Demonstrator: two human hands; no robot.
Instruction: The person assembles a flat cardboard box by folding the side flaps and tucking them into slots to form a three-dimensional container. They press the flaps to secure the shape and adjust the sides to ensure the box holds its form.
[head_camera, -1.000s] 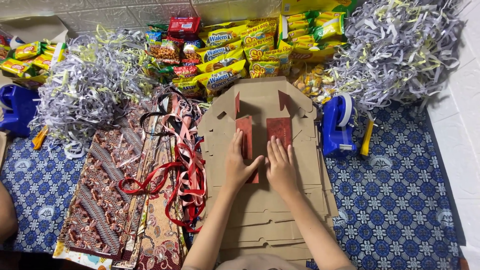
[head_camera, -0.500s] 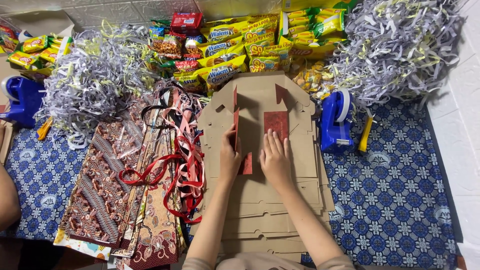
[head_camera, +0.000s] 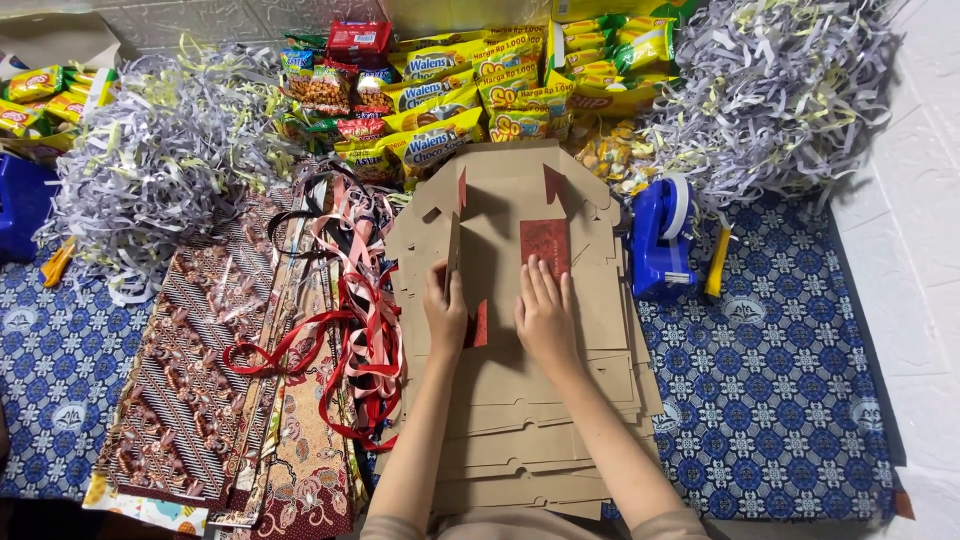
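Note:
A stack of flat brown cardboard box blanks lies in front of me on a blue patterned cloth. The top blank is partly folded, with red-lined flaps standing up. My left hand grips its left side flap, lifting it upright. My right hand presses flat on the red inner panel, fingers spread toward the far end. Both forearms reach in from the bottom edge.
Red and pink ribbons and batik-patterned paper sheets lie to the left. Heaps of shredded paper sit at both back corners. Snack packets line the back. A blue tape dispenser stands right of the cardboard.
The left flap has been raised from flat to upright by my left hand. My right hand has slid slightly forward on the red panel.

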